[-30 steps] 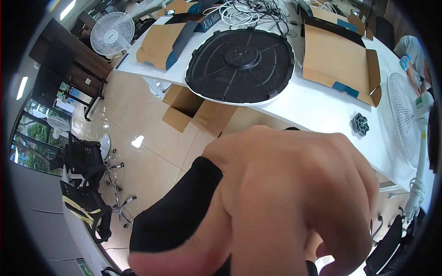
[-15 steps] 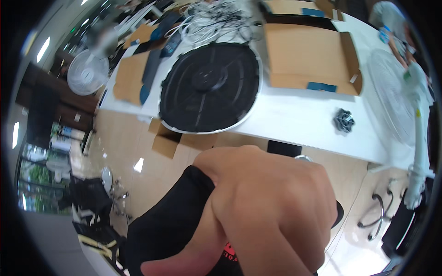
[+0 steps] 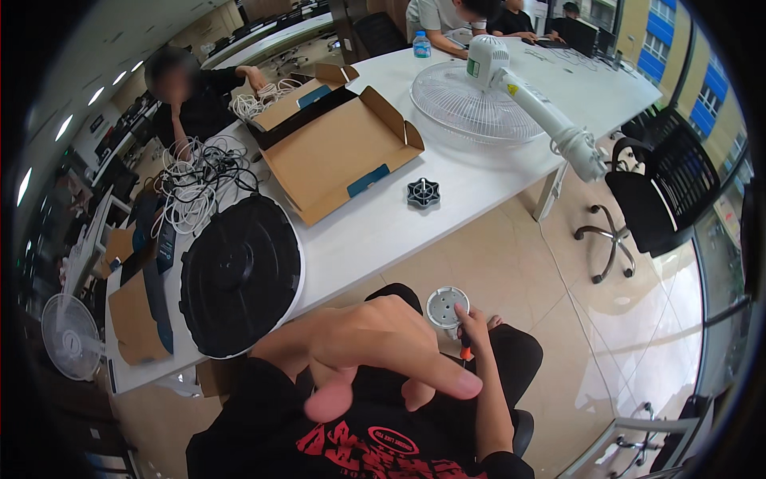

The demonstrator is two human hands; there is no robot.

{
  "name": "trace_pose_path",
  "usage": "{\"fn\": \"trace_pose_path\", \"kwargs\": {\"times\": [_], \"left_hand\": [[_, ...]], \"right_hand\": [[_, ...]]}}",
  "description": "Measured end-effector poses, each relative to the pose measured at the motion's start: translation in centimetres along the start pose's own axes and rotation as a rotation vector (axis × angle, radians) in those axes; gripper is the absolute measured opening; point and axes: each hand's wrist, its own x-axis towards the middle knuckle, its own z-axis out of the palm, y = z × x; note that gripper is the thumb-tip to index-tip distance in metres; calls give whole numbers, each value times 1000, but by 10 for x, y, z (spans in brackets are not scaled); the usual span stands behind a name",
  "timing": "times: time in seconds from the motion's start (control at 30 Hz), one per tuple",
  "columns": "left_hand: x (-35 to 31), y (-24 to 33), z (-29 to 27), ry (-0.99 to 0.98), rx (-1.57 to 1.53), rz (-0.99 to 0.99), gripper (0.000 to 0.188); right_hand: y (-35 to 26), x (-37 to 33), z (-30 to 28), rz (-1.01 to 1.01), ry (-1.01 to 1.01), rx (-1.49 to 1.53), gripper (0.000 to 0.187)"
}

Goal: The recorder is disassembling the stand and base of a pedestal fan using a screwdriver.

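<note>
Close to the camera my left hand (image 3: 375,343) is raised, fingers apart and stretched, with nothing in it. Below and beyond it, over my lap, my right hand (image 3: 474,326) is closed on a white round part (image 3: 441,306) with small holes in its face; the thumb lies on its rim. An orange-handled tool (image 3: 465,352) shows just under the same hand, its kind too small to tell. On the table's near left lies a black round base (image 3: 239,267) with a white rim. A black lobed knob (image 3: 423,194) lies near the table's front edge.
An open cardboard box (image 3: 335,156) and tangled cables (image 3: 191,188) occupy the white table (image 3: 351,255). A fan (image 3: 479,100) lies grille-down at the right. Another person (image 3: 199,104) sits at the far left. An office chair (image 3: 658,176) stands at right.
The view has swung to the right, so the fan and chair show more fully. My left hand covers less of the picture, and my right hand with the white round part now shows.
</note>
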Motion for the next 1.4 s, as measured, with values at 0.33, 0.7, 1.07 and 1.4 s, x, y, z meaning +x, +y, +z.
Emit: {"fn": "trace_pose_path", "kwargs": {"times": [0.33,0.7,1.07,1.4], "left_hand": [[-149,147,22,-44,630,-394,45],[-430,353,54,873,1493,-831,21],[-775,654,46,1380,2619,-1208,25],[-953,784,30,1282,2393,-2188,90]], "right_hand": [[64,-91,67,-197,401,112,39],[144,-121,79,-293,489,269,46],[166,-162,81,-196,596,307,49],[193,-189,64,-106,519,628,63]]}}
